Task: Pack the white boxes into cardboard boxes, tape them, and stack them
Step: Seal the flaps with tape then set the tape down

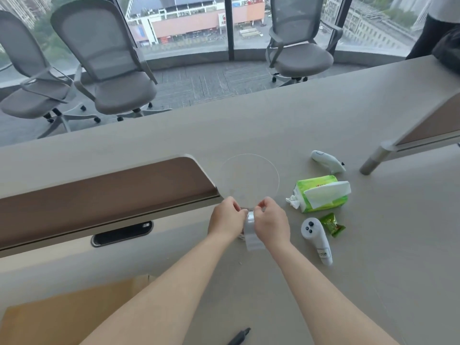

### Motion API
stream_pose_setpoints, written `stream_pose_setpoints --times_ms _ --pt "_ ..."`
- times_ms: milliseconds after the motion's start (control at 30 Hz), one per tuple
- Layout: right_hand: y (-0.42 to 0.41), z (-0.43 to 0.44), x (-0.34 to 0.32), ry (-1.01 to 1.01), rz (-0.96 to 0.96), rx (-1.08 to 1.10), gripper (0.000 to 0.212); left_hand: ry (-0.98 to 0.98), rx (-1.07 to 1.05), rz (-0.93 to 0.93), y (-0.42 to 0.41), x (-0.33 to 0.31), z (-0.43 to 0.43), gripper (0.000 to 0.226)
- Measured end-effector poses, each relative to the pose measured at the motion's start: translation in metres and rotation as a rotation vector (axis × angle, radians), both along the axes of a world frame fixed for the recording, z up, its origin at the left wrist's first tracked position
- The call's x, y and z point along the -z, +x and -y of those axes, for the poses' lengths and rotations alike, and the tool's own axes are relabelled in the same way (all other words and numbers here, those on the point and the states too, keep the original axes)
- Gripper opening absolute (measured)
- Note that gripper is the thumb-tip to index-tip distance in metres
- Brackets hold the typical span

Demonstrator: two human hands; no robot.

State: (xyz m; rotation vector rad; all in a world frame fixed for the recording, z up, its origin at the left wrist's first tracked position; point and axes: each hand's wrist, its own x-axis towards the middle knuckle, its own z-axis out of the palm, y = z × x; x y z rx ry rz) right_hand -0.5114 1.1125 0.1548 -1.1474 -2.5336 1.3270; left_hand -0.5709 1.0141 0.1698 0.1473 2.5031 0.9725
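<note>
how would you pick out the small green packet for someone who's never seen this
On the grey table, find the bright green tissue pack. Nearer the camera, beside a white controller, lies the small green packet: darker, crinkly, far smaller than the tissues.

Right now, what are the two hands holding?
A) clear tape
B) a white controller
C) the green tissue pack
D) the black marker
A: the left hand and the right hand both pinch the clear tape between them, while the tissue pack and the marker lie untouched on the table.
</note>
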Motion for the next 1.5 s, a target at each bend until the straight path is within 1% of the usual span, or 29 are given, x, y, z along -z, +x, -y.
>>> stream_pose_setpoints --times_ms 200,400,633,800,967,1133,1267,1333,1500 --pt "-0.005 -0.001 0.007 0.045 0.009 0.040 0.009 -0.040 -0.045 -0.021 -0.005 0.008 -0.008 0.018" --pt "-0.013 -0.001 0.010 0.060 0.036 0.072 0.010 -0.065 -0.072 0.007 -0.011 0.014 -0.013 0.022" --pt "-0.019 -0.002 0.007 0.077 0.118 0.084 0.011 -0.081 -0.089 -0.005 -0.014 0.016 -0.017 0.027" --pt "-0.021 -0.012 0.006 0.023 0.162 0.117 0.018 -0.105 -0.078 -0.022 -0.015 0.015 -0.018 0.029" --pt "-0.023 -0.011 0.008 0.066 0.190 0.096 0.030 -0.149 -0.023 -0.029 -0.016 0.014 -0.018 0.032" --pt "-0.022 -0.013 0.006 0.097 0.206 0.067 0.034 -0.213 0.041 -0.076 -0.017 0.009 -0.018 0.031" --pt "-0.007 -0.012 0.000 0.128 0.196 0.067 0.029 -0.244 0.081 -0.129 -0.010 -0.001 -0.003 0.027" --pt "0.005 -0.007 -0.008 0.149 0.181 0.060 0.024 -0.221 0.089 -0.141 -0.004 -0.011 0.010 0.024" --pt "0.040 0.028 -0.036 0.263 0.098 0.030 0.020 -0.155 0.149 -0.172 0.028 -0.044 0.066 0.020"
